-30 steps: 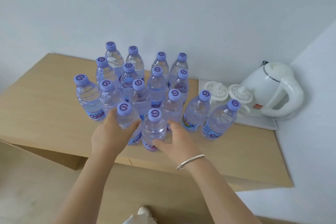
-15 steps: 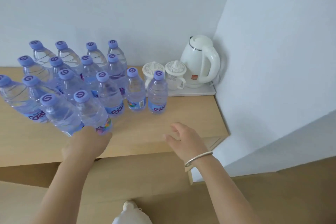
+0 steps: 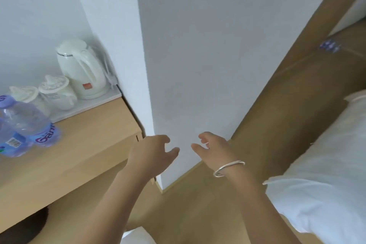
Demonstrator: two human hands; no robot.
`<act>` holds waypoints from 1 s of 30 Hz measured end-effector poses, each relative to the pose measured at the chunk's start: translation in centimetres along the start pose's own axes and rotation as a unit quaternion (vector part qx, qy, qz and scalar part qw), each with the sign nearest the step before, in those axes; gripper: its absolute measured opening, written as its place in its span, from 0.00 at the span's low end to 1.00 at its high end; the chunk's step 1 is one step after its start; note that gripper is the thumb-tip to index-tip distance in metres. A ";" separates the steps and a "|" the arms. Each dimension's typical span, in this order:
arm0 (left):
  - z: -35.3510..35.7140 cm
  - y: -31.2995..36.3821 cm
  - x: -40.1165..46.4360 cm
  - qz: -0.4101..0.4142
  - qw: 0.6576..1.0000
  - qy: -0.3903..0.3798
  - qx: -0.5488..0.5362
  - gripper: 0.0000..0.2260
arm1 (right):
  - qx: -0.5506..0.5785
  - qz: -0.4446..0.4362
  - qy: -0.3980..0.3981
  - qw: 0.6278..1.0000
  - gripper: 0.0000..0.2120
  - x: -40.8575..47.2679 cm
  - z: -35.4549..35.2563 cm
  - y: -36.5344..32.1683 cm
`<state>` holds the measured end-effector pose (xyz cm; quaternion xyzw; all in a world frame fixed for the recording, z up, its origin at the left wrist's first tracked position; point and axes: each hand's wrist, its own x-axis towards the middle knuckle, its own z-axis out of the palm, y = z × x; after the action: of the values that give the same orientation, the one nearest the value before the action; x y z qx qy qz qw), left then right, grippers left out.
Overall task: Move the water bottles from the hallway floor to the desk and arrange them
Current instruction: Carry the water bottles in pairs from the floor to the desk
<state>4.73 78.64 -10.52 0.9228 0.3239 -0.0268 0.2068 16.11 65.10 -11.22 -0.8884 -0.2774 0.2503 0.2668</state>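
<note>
A white wall corner jutted between the wooden counter on the left and a hallway floor running off to the upper right, with a white bed along the right edge. On the counter a white tray carried a kettle and two lidded cups, tucked into the corner, probably to leave room for bottles. Water bottles stood at the counter's left end, cut by the frame. Far down the hallway a blurred purple patch was likely more bottles waiting. Both hands hung in front of the wall, empty: the left hand and right hand each had a loose, spread grip, apparently readied for another fetch. A bracelet circled the right wrist.
</note>
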 end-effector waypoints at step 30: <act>13.2 47.2 32.6 0.360 0.914 -0.167 0.086 0.17 | 0.032 0.301 0.204 0.931 0.22 14.8 -31.9 31.4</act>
<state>60.28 59.24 -11.41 0.9732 -0.0729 -0.1326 0.1733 56.96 41.59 -11.51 -0.9531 0.0719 0.1415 0.2578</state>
